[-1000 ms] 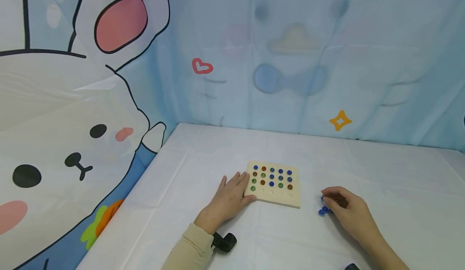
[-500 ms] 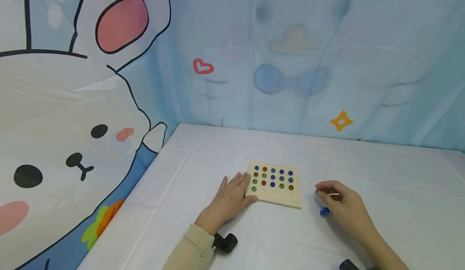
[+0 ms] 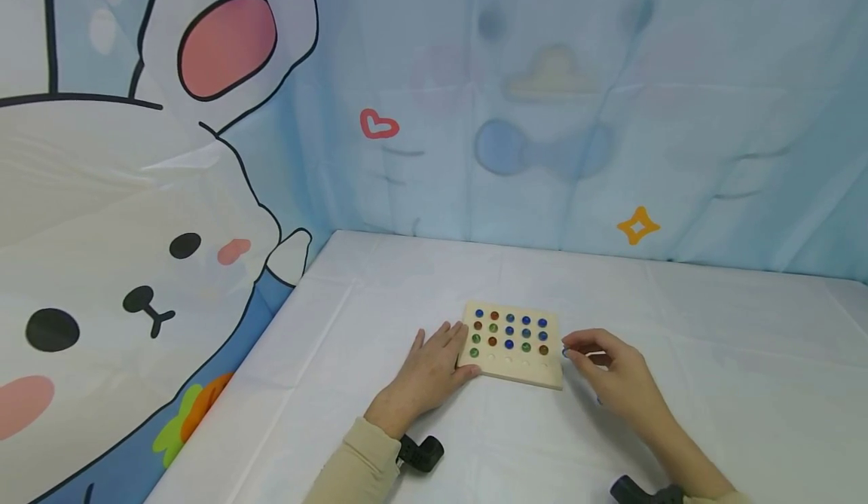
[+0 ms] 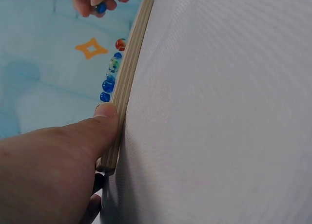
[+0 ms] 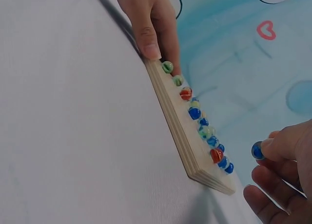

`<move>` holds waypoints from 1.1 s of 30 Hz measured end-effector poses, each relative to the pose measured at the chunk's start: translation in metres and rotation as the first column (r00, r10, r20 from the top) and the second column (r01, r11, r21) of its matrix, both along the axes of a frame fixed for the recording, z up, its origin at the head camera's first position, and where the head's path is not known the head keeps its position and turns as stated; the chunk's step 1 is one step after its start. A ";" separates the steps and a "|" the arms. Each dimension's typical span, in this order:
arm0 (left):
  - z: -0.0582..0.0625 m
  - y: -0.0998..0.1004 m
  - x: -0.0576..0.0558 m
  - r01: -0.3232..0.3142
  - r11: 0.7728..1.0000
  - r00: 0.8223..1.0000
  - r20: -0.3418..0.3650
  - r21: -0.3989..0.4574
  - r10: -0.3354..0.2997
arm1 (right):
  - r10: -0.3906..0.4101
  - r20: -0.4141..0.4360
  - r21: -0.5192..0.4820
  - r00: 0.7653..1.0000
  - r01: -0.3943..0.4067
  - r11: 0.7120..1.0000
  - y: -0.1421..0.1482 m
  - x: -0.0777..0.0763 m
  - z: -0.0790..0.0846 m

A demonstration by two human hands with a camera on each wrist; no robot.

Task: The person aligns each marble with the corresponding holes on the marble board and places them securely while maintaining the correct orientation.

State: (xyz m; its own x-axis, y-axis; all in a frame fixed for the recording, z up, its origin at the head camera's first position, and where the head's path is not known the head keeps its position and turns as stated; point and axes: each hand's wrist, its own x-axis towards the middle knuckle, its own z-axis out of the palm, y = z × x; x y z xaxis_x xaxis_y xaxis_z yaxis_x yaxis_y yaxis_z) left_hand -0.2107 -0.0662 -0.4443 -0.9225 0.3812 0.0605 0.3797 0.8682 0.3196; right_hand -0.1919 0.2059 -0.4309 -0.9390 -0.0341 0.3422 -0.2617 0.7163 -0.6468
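A square wooden board (image 3: pixel 551 374) lies on the table, with blue, green and reddish-brown marbles in its hollows. Three rows are filled; the front row bears one green marble (image 3: pixel 474 352) at its left end, beside bare hollows. My left hand (image 3: pixel 423 372) rests at the board's left edge, fingers straight, thumb against the near corner. Between thumb and fingertips my right hand (image 3: pixel 613 376) pinches a blue marble (image 5: pixel 258 150), just off the board's right edge. Part of a loose blue marble (image 3: pixel 599 401) shows below the right hand, which hides whatever else lies there.
A white cloth covers the table (image 3: pixel 407 278). Behind it hangs a light blue curtain (image 3: pixel 434 180) with cartoon prints, and a large printed rabbit (image 3: pixel 203 300) fills the left side. A black wrist device (image 3: pixel 422 453) sits by the left sleeve, another (image 3: pixel 640 491) by the right wrist.
My right hand has lifted the blue marble from the loose ones on the right and carried it left to the board's edge. My left hand has stayed in place.
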 end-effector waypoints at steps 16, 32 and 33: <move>0.001 0.000 0.000 0.007 1.000 1.000 -0.015 -0.016 -0.007 | 0.104 0.008 -0.061 0.995 -0.104 0.993 -0.034 -0.007 -0.002; 0.001 -0.001 -0.001 0.009 1.000 1.000 -0.012 -0.022 -0.009 | 0.187 0.043 -0.134 0.981 -0.180 0.975 -0.063 -0.012 -0.004; 0.001 -0.001 -0.001 0.008 1.000 1.000 -0.011 -0.022 -0.008 | 0.193 0.041 -0.139 0.980 -0.186 0.973 -0.065 -0.013 -0.004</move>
State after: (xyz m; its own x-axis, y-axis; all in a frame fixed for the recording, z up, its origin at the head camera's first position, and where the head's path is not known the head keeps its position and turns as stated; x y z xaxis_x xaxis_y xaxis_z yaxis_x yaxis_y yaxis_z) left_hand -0.2120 -0.0669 -0.4433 -0.9186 0.3902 0.0625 0.3905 0.8717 0.2960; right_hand -0.2045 0.1408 -0.4352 -0.9369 -0.1709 0.3051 -0.3470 0.5631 -0.7500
